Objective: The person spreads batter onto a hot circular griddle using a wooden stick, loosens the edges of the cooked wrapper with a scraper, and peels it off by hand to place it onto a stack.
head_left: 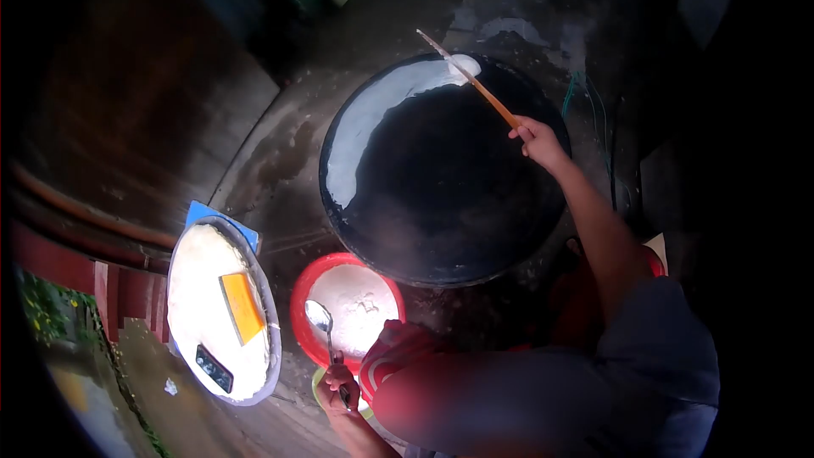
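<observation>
My right hand [539, 142] grips a wooden stick [493, 102] that reaches over a large round black griddle [449, 187]. Under the stick, near the griddle's far edge, sits a white lump of batter [465, 66]. A curved white strip of batter [360, 123] runs from it along the left side of the griddle. At the lower left, my left hand [337, 386] is closed around a large metal spoon [320, 315]. The spoon's bowl is over a red basin [300, 305] filled with pale, thick batter [365, 301].
Left of the basin stands a round tray [273, 356] with a broad white layer, on which lie a yellow scraper [243, 307] and a dark phone-like object [214, 368]. A blue board [199, 214] shows behind it. My grey-clad leg [509, 399] fills the lower right.
</observation>
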A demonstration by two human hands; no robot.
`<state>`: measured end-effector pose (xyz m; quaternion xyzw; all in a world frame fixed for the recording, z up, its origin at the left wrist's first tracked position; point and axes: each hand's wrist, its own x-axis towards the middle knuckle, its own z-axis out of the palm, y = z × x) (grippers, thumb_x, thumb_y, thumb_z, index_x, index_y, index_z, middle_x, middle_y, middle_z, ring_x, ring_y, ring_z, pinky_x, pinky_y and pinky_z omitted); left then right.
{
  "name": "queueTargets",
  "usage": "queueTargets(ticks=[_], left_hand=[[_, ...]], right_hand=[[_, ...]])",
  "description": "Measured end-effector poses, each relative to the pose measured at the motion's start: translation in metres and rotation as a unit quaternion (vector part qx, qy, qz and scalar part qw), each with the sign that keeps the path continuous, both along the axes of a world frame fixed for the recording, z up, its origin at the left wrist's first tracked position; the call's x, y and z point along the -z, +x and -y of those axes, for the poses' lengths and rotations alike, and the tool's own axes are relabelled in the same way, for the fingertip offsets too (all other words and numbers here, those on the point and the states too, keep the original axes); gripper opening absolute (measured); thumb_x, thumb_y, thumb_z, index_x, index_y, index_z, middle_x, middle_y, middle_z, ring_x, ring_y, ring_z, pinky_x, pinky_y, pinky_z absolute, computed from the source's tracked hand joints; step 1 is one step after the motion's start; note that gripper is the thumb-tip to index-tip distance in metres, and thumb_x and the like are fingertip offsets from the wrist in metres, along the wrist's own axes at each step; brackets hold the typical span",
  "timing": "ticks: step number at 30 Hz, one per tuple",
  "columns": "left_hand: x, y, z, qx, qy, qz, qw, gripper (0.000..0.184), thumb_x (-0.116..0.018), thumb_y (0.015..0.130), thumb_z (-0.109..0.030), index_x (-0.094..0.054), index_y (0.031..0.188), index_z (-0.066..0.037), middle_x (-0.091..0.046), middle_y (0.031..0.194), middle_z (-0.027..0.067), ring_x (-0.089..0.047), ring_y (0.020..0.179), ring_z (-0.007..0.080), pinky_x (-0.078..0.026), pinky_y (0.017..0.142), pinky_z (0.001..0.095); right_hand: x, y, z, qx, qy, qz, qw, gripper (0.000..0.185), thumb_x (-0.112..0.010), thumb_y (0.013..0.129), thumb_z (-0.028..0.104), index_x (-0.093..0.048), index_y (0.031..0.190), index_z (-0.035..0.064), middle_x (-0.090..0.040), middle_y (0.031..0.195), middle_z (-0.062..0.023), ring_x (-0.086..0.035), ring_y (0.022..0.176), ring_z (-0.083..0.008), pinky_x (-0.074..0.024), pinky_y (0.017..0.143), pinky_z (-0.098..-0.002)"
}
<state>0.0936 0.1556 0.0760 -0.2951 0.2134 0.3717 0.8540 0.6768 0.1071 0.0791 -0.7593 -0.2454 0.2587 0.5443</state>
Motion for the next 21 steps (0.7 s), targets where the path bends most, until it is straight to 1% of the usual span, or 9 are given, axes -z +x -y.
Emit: queueTargets(ticks=[3,4,7,9,13,16,19,20,21], left_hand=[[-0.032,0.013,-0.003,0.01,-0.007,-0.014,1.0,0.027,-0.031,0.088,-0.007,-0.047,0.101,0.011,-0.047,0.065,0.0054,-0.045,0.05,0.0137,-0.041,0.045,0.0253],[-0.042,0.017,-0.003,0.011,-0.005,-0.014,1.0,0.027,-0.031,0.088,-0.007,-0.047,0.101,0.011,-0.047,0.065,0.0054,-0.045,0.05,0.0137,-0.041,0.045,0.0253],[-0.057,0.023,-0.005,0.007,0.017,-0.02,1.0,0.028,-0.031,0.089,-0.007,-0.046,0.103,0.013,-0.047,0.064,0.006,-0.044,0.049,0.0141,-0.04,0.045,0.0254],[-0.056,0.027,-0.006,0.012,0.063,0.005,0.998,0.036,-0.03,0.089,-0.008,-0.043,0.114,0.015,-0.049,0.071,0.007,-0.046,0.054,0.0146,-0.04,0.047,0.0252],[-0.055,0.045,-0.008,0.039,0.032,0.003,0.999,0.035,-0.029,0.09,-0.008,-0.043,0.112,0.015,-0.049,0.07,0.0073,-0.045,0.054,0.0147,-0.04,0.047,0.0255],[-0.041,0.052,-0.012,0.054,0.009,0.0,0.999,0.034,-0.031,0.09,-0.008,-0.043,0.112,0.016,-0.05,0.07,0.0077,-0.046,0.054,0.0151,-0.04,0.047,0.0258],[-0.029,0.052,-0.012,0.061,-0.004,-0.017,0.998,0.034,-0.033,0.09,-0.008,-0.043,0.112,0.016,-0.051,0.07,0.008,-0.046,0.055,0.0156,-0.04,0.047,0.026],[-0.022,0.05,-0.012,0.074,0.0,-0.022,0.997,0.034,-0.033,0.09,-0.008,-0.043,0.112,0.016,-0.051,0.07,0.0081,-0.046,0.055,0.0157,-0.04,0.047,0.0259],[-0.015,0.048,-0.011,0.087,0.003,-0.028,0.996,0.035,-0.033,0.089,-0.008,-0.043,0.112,0.016,-0.051,0.07,0.0081,-0.046,0.055,0.0157,-0.04,0.047,0.0258]], right_hand=[[0.0,0.048,-0.009,0.082,-0.121,0.079,0.986,0.039,-0.037,0.091,0.01,-0.047,0.128,0.013,-0.059,0.077,-0.0051,-0.051,0.056,-0.012,-0.0429,0.053,-0.0231],[0.004,0.061,-0.009,0.094,-0.118,0.015,0.988,0.042,-0.035,0.09,0.01,-0.044,0.131,0.0151,-0.057,0.072,-0.0047,-0.044,0.045,-0.0125,-0.0374,0.042,-0.0264],[0.005,0.064,-0.016,0.02,-0.093,-0.105,0.99,0.046,-0.036,0.087,0.008,-0.041,0.133,0.016,-0.055,0.069,-0.0047,-0.037,0.04,-0.0116,-0.0305,0.035,-0.0272],[-0.004,0.051,-0.011,-0.009,-0.099,-0.12,0.988,0.046,-0.036,0.086,0.006,-0.043,0.131,0.0143,-0.053,0.067,-0.0047,-0.032,0.038,-0.0086,-0.0256,0.034,-0.024],[0.003,0.059,-0.01,0.071,-0.117,-0.091,0.986,0.04,-0.035,0.09,0.011,-0.046,0.128,0.0154,-0.05,0.066,-0.0028,-0.032,0.041,-0.0076,-0.0253,0.036,-0.0236],[-0.002,0.039,-0.028,-0.022,-0.117,-0.124,0.985,0.041,-0.035,0.088,0.011,-0.048,0.127,0.0157,-0.048,0.065,-0.0025,-0.031,0.04,-0.0088,-0.0254,0.038,-0.0253],[-0.019,0.037,-0.015,0.0,-0.125,-0.062,0.99,0.033,-0.039,0.091,0.011,-0.056,0.119,0.0128,-0.06,0.08,-0.005,-0.052,0.063,-0.0117,-0.0397,0.05,-0.0274],[0.013,0.055,-0.02,0.016,-0.104,-0.007,0.994,0.031,-0.041,0.09,0.008,-0.059,0.115,0.0117,-0.063,0.095,-0.0071,-0.057,0.08,-0.0137,-0.0434,0.057,-0.0284],[0.008,0.049,-0.022,0.014,-0.104,-0.006,0.994,0.031,-0.041,0.09,0.008,-0.059,0.115,0.0117,-0.063,0.095,-0.0071,-0.057,0.08,-0.0137,-0.0434,0.057,-0.0284]])
